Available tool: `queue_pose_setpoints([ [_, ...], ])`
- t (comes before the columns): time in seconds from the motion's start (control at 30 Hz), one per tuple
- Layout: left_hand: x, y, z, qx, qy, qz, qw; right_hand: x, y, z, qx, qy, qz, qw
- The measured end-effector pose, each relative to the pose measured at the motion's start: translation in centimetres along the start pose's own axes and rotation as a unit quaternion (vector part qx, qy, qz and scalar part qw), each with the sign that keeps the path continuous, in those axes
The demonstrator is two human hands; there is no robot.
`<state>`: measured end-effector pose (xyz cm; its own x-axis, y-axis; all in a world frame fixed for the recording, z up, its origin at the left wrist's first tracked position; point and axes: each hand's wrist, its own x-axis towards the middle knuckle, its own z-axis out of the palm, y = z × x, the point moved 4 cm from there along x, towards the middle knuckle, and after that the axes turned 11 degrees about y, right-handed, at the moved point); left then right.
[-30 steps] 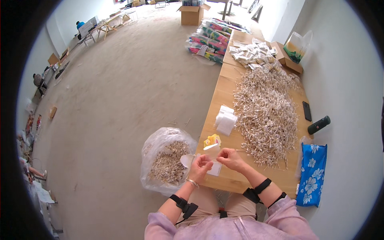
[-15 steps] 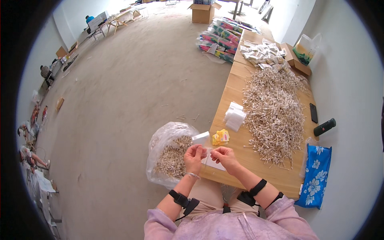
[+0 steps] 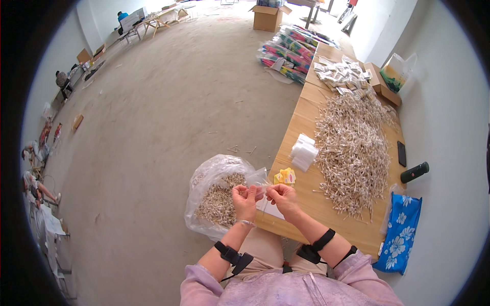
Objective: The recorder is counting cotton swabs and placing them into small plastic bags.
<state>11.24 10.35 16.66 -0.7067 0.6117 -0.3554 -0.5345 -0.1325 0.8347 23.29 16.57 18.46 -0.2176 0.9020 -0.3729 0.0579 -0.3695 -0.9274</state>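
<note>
Between my fingertips, over the near left corner of the table, is a small clear plastic bag [image 3: 261, 190]. My left hand [image 3: 245, 201] pinches one side of it, and my right hand [image 3: 284, 200] pinches the other. The fingers partly hide the bag, so its contents cannot be made out. Just beyond my right hand lie several yellow cards [image 3: 285, 177]. Farther up the table is a stack of small clear-white bags [image 3: 304, 152]. A white sheet [image 3: 271, 208] shows beneath my hands. To the right spreads a big heap of cotton swabs [image 3: 352, 153].
A large clear plastic sack [image 3: 196, 189] of cotton swabs stands left of the table [image 3: 288, 224]. Filled packets [image 3: 341, 71] and a cardboard box [image 3: 380, 84] sit at the far end. Along the wall are a phone [image 3: 401, 153], dark bottle [image 3: 414, 172] and blue flowered pack [image 3: 403, 232].
The white flat piece that stuck up beyond my left fingers no longer shows there. My hands still pinch the clear bag close together. The whole view has shifted slightly.
</note>
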Motion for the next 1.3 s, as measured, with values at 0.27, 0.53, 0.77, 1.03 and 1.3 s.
queue_pose_setpoints([
  [0.27, -0.2, 0.1, -0.4, 0.114, -0.1, 0.073, 0.986, 0.9, -0.2, 0.4, 0.002, 0.0, -0.04, 0.999],
  [0.53, 0.0, 0.7, -0.5, 0.143, -0.092, 0.05, 0.984, 0.5, -0.3, 0.7, -0.078, -0.002, -0.108, 0.991],
  [0.77, 0.2, 0.5, -0.4, 0.125, -0.101, 0.034, 0.986, 0.0, -1.1, 1.2, -0.084, -0.004, -0.166, 0.982],
  [1.03, -0.2, 0.6, -0.1, 0.14, -0.085, 0.077, 0.984, 0.9, 0.3, 1.0, -0.023, 0.0, -0.1, 0.995],
  [1.3, -0.1, -0.7, -0.6, 0.124, -0.092, 0.038, 0.987, 1.0, 0.4, 0.6, -0.064, -0.002, -0.14, 0.988],
])
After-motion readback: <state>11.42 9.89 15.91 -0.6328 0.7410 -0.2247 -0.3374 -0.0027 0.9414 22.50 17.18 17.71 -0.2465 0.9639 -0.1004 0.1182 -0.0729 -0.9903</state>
